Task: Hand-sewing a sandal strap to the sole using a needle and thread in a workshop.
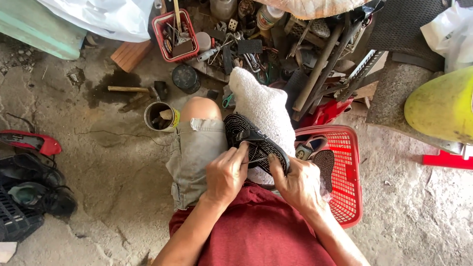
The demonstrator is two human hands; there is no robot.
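On the lap, over a white towel, a black shoe is held sole-up. Its near edge is pinched by the left hand, apparently around a thread or needle, and its heel end is clasped by the right hand. Stitching along the sole seems underway, not finished. A red basket stands just beside.

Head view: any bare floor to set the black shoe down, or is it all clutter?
Bare concrete lies between the tin can, the red shoe and the left hand, and right of the red basket. The tool pile ahead is crowded. Both hands hold the black shoe.
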